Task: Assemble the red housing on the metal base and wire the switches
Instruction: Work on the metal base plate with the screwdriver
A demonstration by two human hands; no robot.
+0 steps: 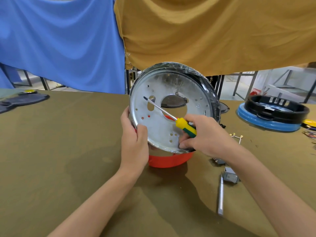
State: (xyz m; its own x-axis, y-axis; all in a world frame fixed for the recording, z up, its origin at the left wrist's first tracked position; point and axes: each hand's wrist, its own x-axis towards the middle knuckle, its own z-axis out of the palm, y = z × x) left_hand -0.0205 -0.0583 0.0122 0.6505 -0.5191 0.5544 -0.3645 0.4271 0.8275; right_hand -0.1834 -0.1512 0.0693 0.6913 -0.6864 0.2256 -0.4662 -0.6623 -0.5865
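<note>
The metal base, a round perforated silver disc with a large central opening, is tilted up on edge with its flat face toward the camera, between both hands. The left hand grips its left rim, thumb on the face. The right hand pinches the lower rim while curled round a yellow-green screwdriver, its shaft pointing up-left across the disc. The red housing sits just beneath the hands on the desk. Two switches lie below the right wrist
</note>
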